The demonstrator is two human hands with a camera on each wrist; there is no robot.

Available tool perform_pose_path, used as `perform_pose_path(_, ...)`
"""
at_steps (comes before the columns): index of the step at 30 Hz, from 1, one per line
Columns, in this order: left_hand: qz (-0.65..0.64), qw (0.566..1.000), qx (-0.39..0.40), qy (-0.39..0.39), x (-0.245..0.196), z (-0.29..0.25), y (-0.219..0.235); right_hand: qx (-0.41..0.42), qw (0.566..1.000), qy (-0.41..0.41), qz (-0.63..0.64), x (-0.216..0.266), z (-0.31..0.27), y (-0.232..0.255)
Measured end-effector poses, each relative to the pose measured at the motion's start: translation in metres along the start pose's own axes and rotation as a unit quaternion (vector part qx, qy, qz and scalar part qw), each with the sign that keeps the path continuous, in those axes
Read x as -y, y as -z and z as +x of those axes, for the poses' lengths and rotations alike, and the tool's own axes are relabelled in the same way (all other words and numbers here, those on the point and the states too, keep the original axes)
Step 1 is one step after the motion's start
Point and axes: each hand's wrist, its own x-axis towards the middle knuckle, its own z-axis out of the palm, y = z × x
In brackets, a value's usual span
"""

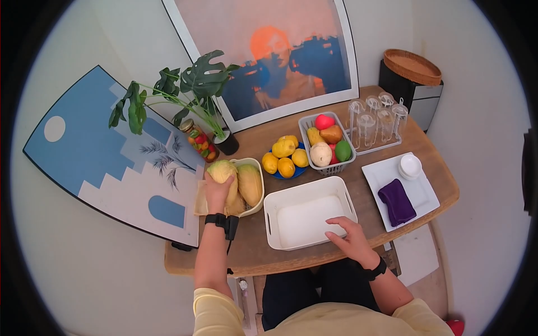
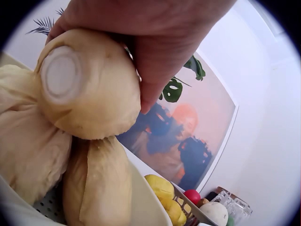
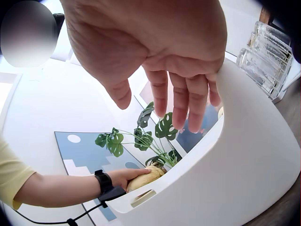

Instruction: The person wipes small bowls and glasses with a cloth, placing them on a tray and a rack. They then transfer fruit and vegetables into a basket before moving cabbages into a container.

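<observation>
My left hand [image 1: 216, 191] grips a pale yellow napa cabbage [image 1: 222, 169] over a cream basket [image 1: 261, 196] at the left of the table. In the left wrist view this cabbage's round white stem end [image 2: 61, 74] faces the camera, and thumb and fingers wrap its sides. More cabbages [image 1: 250, 185] lie in the basket beneath it. My right hand [image 1: 353, 241], fingers loosely spread and holding nothing, hovers by the near right corner of a white rectangular bin [image 1: 302, 215] with slot handles. From the right wrist, the bin's wall [image 3: 235, 169] shows just below the fingers.
Behind the bin are a blue plate of lemons [image 1: 285, 157] and a grey basket [image 1: 352, 161] of mixed fruit. Glasses [image 1: 376, 124] stand on a rack. A white plate [image 1: 378, 173] bears a purple cloth [image 1: 397, 203] and small bowls. A jar [image 1: 200, 143] and potted plant [image 1: 226, 143] stand behind the cabbages.
</observation>
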Motion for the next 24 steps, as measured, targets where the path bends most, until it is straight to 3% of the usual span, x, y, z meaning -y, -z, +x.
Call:
perform_pose_path(2, 0.021, 0.996, 0.017, 0.087, -0.007, 0.002, -0.002, -0.005, 1.0, 0.023, -0.012, -0.007, 0.0, -0.001)
perform_pose_path(5, 0.053, 0.993, 0.027, 0.106, -0.011, 0.005, -0.005, -0.002, 0.999, 0.042, -0.023, -0.008, -0.001, 0.0)
perform_pose_path(8, -0.017, 0.996, 0.05, 0.072, 0.027, 0.03, -0.024, 0.0, 0.999, 0.044, -0.015, -0.01, 0.0, -0.001)
perform_pose_path(12, 0.009, 0.991, 0.072, 0.111, -0.001, 0.016, -0.01, 0.004, 0.997, 0.059, -0.041, -0.011, 0.0, -0.003)
perform_pose_path(14, 0.16, 0.976, 0.066, 0.129, -0.031, -0.004, -0.007, 0.011, 0.996, 0.065, -0.056, -0.011, 0.0, -0.004)
perform_pose_path(18, 0.131, 0.981, 0.078, 0.122, -0.017, -0.001, -0.01, 0.023, 0.992, 0.087, -0.087, -0.011, -0.001, -0.005)
perform_pose_path(21, 0.055, 0.996, 0.021, 0.068, 0.016, 0.008, -0.02, -0.01, 0.999, 0.051, 0.008, -0.01, -0.004, -0.005)
perform_pose_path(22, 0.018, 0.995, -0.098, 0.017, 0.031, 0.005, -0.019, -0.01, 0.999, 0.052, 0.007, -0.008, -0.004, -0.002)
perform_pose_path(23, -0.018, 0.976, -0.214, -0.033, 0.047, -0.003, -0.02, -0.1, 0.993, 0.068, -0.003, -0.007, -0.004, 0.002)
perform_pose_path(24, -0.136, 0.967, -0.217, 0.007, 0.035, -0.033, 0.001, -0.189, 0.978, 0.083, -0.013, -0.007, -0.005, 0.007)
